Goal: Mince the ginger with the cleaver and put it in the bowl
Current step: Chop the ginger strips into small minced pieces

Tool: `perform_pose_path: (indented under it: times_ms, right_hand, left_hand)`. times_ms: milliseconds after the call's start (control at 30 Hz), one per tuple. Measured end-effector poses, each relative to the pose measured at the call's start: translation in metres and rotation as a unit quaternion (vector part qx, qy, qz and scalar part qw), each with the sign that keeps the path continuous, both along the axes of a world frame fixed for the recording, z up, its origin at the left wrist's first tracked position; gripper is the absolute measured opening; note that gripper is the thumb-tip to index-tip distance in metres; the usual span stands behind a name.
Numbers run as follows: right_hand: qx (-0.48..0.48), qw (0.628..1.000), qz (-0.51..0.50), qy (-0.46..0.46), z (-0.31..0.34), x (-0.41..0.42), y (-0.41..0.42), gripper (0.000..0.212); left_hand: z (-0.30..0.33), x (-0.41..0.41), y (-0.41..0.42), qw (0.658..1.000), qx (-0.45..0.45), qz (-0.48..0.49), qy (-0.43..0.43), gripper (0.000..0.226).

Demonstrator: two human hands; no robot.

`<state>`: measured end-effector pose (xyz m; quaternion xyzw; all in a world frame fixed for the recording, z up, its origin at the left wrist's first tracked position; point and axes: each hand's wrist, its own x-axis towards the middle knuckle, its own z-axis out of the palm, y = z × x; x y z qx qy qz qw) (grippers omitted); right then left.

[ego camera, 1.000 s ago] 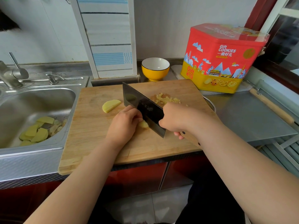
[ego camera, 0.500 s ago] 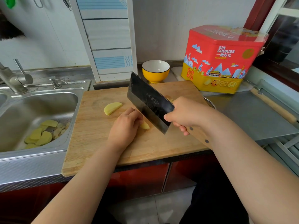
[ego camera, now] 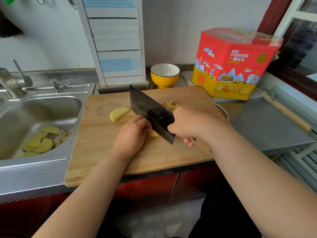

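Note:
On the wooden cutting board (ego camera: 103, 152), my left hand (ego camera: 132, 134) holds down a small yellow ginger piece (ego camera: 154, 134) with curled fingers. My right hand (ego camera: 187, 125) grips the wooden handle of the dark cleaver (ego camera: 149, 114), whose blade is down on the board right against the left fingers. A pile of chopped ginger (ego camera: 171, 104) lies behind the blade, partly hidden. A half-round ginger slice (ego camera: 118, 113) lies to the left. The yellow bowl (ego camera: 165, 75), white inside, stands behind the board.
A steel sink (ego camera: 34, 109) on the left holds several ginger peelings (ego camera: 41, 141); a faucet (ego camera: 12, 83) stands behind it. A red and yellow cookie tin (ego camera: 238, 64) sits at the back right. A steel drainboard (ego camera: 267, 124) with a wooden stick (ego camera: 288, 114) lies right.
The cleaver rose off the board half a second ago and has come back down beside my left fingers. My left hand kept its hold on the ginger piece.

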<state>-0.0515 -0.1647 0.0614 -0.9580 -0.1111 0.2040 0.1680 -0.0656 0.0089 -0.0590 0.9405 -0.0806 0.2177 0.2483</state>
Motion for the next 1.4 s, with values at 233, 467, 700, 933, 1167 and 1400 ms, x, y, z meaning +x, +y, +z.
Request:
perform_pose_path:
  times_ms: [233, 467, 700, 933, 1167, 1400]
  right_hand:
    - [-0.023, 1.000, 0.010, 0.000, -0.004, 0.000, 0.002, 0.044]
    - [-0.039, 0.999, 0.021, 0.019, -0.007, 0.003, 0.003, 0.043]
    - [-0.027, 0.999, 0.025, 0.012, -0.017, 0.005, -0.002, 0.031]
    - [0.060, 0.998, -0.004, 0.030, -0.024, 0.012, -0.024, 0.013]
    - [0.051, 0.999, 0.014, 0.009, -0.008, 0.007, -0.016, 0.016]
    - [-0.005, 1.000, 0.026, 0.000, -0.006, 0.000, -0.004, 0.029]
  left_hand:
    - [-0.001, 0.000, 0.001, 1.000, -0.003, -0.005, -0.004, 0.006]
    - [-0.001, 0.000, 0.000, 1.000, -0.005, -0.002, -0.004, 0.008]
    - [0.000, -0.002, 0.000, 1.000, -0.004, -0.002, 0.000, 0.008]
    - [0.001, -0.003, 0.001, 1.000, -0.009, -0.011, 0.007, 0.011]
    - [0.000, -0.005, 0.003, 1.000, 0.021, -0.012, -0.007, 0.010]
    - [-0.001, -0.005, 0.004, 1.000, 0.017, -0.010, -0.003, 0.010]
